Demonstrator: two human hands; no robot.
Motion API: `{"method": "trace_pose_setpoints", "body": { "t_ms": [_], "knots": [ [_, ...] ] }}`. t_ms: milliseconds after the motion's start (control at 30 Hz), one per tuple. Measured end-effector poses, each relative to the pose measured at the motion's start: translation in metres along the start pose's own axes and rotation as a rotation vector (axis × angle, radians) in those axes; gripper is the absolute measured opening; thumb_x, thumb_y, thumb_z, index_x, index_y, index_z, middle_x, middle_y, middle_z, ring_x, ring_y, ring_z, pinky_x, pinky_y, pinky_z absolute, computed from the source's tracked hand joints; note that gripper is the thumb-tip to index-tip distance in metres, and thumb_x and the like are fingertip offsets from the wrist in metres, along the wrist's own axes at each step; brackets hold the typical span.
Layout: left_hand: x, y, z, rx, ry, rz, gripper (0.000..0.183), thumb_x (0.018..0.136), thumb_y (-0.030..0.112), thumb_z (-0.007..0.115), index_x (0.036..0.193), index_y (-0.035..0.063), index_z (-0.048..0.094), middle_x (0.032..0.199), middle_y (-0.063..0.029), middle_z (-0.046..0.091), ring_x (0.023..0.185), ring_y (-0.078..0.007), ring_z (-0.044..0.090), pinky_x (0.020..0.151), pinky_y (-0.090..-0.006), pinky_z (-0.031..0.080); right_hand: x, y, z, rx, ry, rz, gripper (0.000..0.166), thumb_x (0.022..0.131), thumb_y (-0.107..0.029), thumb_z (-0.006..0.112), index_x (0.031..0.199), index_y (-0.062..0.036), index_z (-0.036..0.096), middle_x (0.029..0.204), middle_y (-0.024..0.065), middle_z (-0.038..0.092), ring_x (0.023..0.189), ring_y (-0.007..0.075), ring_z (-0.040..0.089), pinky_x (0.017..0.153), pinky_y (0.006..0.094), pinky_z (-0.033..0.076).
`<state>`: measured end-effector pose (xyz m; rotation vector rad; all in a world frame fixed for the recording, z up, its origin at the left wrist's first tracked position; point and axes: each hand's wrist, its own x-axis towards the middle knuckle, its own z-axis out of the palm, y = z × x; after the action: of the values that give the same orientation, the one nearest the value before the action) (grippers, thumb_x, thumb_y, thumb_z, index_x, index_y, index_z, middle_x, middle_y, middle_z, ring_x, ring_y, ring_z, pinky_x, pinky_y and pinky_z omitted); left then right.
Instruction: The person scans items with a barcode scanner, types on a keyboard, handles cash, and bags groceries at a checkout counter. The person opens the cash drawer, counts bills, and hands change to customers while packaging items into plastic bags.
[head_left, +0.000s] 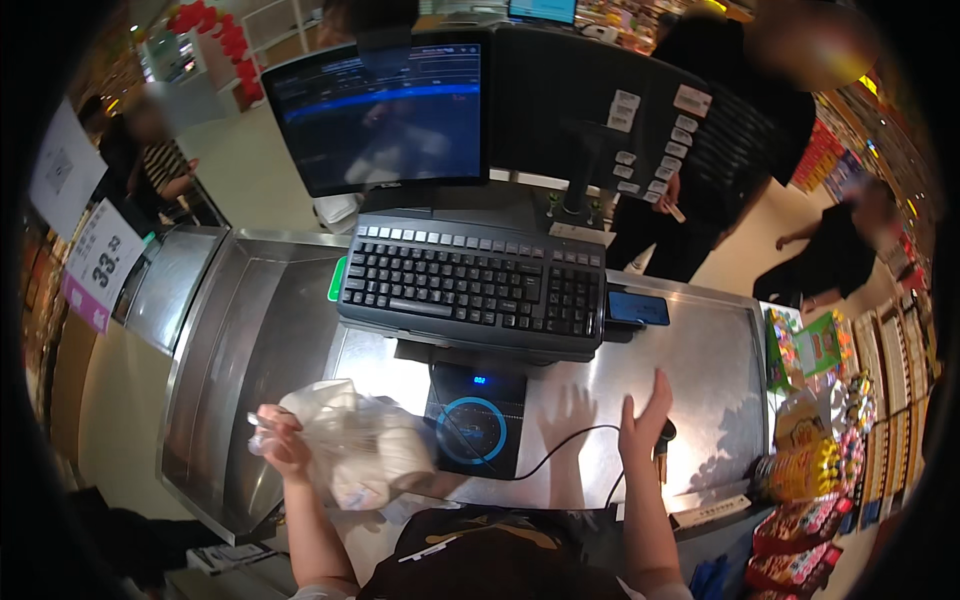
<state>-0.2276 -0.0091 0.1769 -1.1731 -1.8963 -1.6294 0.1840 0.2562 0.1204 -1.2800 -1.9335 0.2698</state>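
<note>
My left hand (283, 444) grips the gathered top of a thin plastic bag (352, 442), which looks full of pale, rounded items that I cannot make out clearly. The bag hangs or rests at the near left of the steel counter, left of a black countertop device (474, 427) with a glowing blue ring and a small lit display. My right hand (646, 421) is raised over the counter's right half, its fingers spread and nothing held. Beside it is a dark handheld object (664, 433), partly hidden by the hand; a black cable (559, 454) runs close by.
A black keyboard (476, 281) stands across the steel counter (705, 360), below a monitor (390, 120). A phone (637, 308) lies at its right. Packaged snacks (799, 472) line the right side. A steel trough (247, 367) lies left. A person (705, 135) stands across the counter.
</note>
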Motion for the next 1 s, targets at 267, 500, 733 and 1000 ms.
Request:
{"method": "trace_pose_setpoints", "body": {
  "t_ms": [267,500,733,1000],
  "knots": [
    [0.081,-0.209,-0.099,0.215,-0.123,-0.464,0.043,0.1,0.031,0.044,0.083,-0.0033,0.062,0.076,-0.0025,0.055,0.068,-0.0099,0.044,0.064,-0.0251,0.036,0.078,-0.092,0.071,0.064,0.04,-0.097,0.064,0.087,-0.02,0.056,0.142,-0.0009,0.028,0.142,0.0221,0.033,0.131,0.0388,0.032,0.108,0.0448,0.027],
    [0.078,-0.393,-0.199,0.334,-0.028,-0.446,0.029,0.092,0.013,0.04,0.101,-0.005,0.061,0.091,-0.0193,0.063,0.088,-0.0301,0.059,0.082,-0.0398,0.044,0.079,-0.106,0.094,0.034,0.148,-0.138,0.059,0.086,-0.019,0.055,0.138,-0.0004,0.034,0.138,0.0202,0.039,0.128,0.0379,0.035,0.107,0.0434,0.029],
    [0.047,-0.401,-0.173,1.006,-0.292,-0.784,0.029,0.092,0.017,0.048,0.116,0.0028,0.054,0.116,-0.0167,0.051,0.106,-0.0342,0.05,0.09,-0.0412,0.042,0.081,-0.101,0.098,-0.034,0.266,-0.125,0.05,0.084,-0.016,0.051,0.131,-0.0011,0.043,0.135,0.0175,0.045,0.123,0.0356,0.042,0.103,0.0423,0.034],
    [0.047,-0.379,-0.124,1.225,-0.28,-0.587,0.043,0.092,0.029,0.049,0.133,0.0174,0.047,0.14,-0.0091,0.04,0.13,-0.031,0.035,0.105,-0.0486,0.031,0.076,-0.096,0.107,0.003,0.374,-0.13,0.046,0.088,-0.024,0.046,0.126,0.0014,0.046,0.127,0.0205,0.052,0.117,0.039,0.049,0.1,0.0426,0.038]
  ]
}}
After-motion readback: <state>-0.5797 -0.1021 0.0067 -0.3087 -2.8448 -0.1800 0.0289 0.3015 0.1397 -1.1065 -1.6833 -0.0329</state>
